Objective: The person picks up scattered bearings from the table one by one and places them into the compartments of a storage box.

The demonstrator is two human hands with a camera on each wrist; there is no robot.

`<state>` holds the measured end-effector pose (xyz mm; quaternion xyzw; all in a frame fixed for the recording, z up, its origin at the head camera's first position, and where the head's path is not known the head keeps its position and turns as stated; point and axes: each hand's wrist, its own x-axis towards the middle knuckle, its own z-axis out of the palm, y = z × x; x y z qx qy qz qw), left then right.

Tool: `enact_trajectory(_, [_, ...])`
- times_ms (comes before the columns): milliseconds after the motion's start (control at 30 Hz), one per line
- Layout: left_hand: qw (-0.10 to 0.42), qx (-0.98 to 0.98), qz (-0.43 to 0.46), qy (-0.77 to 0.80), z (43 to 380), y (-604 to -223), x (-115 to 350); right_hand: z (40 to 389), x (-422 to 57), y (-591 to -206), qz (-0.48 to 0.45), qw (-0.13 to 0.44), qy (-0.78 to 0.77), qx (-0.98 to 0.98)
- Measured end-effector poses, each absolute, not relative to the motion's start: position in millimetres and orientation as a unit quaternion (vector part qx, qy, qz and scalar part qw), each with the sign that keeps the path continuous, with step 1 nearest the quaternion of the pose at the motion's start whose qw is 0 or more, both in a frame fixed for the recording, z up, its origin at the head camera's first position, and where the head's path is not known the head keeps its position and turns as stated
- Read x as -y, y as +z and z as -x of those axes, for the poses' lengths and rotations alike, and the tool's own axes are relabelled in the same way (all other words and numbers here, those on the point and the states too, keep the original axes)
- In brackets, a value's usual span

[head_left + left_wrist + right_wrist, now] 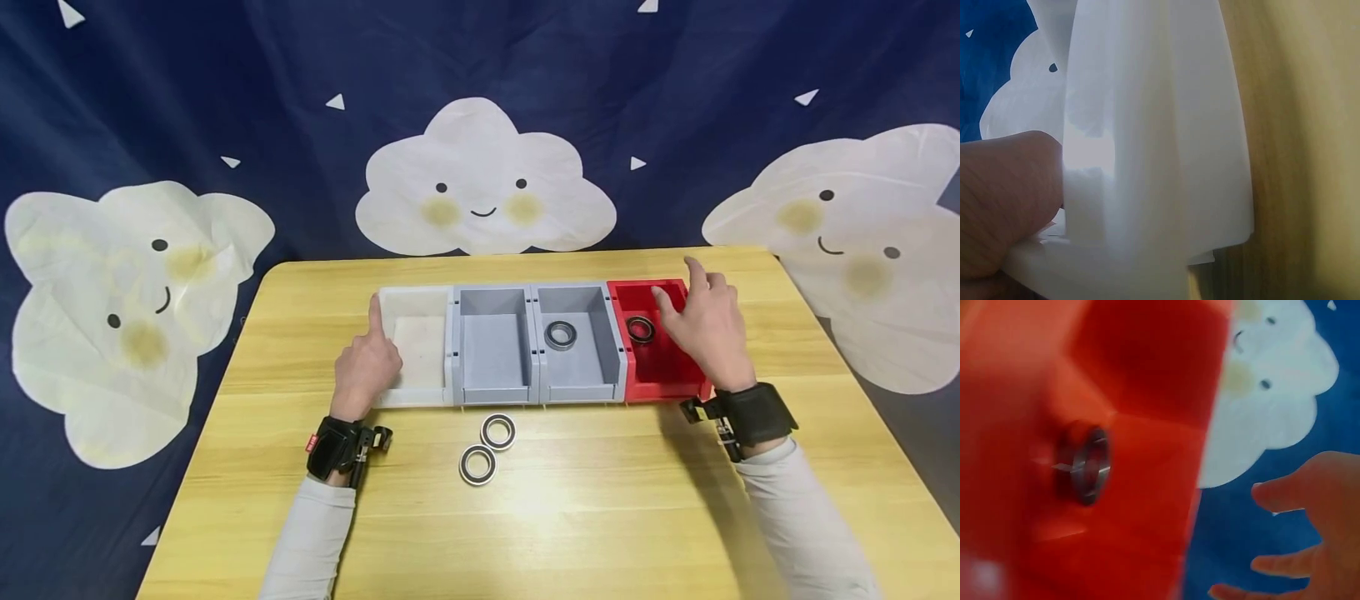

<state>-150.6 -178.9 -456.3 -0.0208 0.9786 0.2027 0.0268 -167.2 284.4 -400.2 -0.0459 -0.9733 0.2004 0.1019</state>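
My left hand (pixel 366 365) grips the left wall of the white bin (pixel 411 398), its index finger stretched along that side. In the left wrist view the thumb (pixel 1019 197) lies against the white plastic. Over the right side of the red bin (pixel 663 390) hovers my right hand (pixel 708 329), its thumb and fingers spread and holding nothing. A ring-shaped ball bearing (pixel 641 330) lies inside that bin. The right wrist view shows this bearing (pixel 1091 465) near the bin's side, with the fingers (pixel 1285 562) apart from it.
Between the white and red bins stand two grey bins, a left one (pixel 495 395) and a right one (pixel 588 392), all in one row. Another bearing (pixel 560 335) lies in the right grey bin. Two bearings, one (pixel 498 432) behind the other (pixel 477 465), lie on the wooden table (pixel 585 517).
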Motion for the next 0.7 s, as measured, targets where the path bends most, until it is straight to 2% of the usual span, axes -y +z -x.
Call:
enact_trajectory(233, [0.035,-0.978,0.027,0.203,149.8,-455.5,178.5,166.5,-306.1,-433.2,0.105,-0.02,0.17,0.98])
enact_trajectory(333, [0.036,-0.978,0.026,0.203,149.5,-456.0,177.6,167.2,-310.7,-443.2,0.117,-0.05,0.172,0.977])
enact_trajectory(700, [0.035,-0.98,0.024,0.195,150.0,-453.3,178.3,168.3,-311.8,-453.5,0.123,-0.028,0.192,0.973])
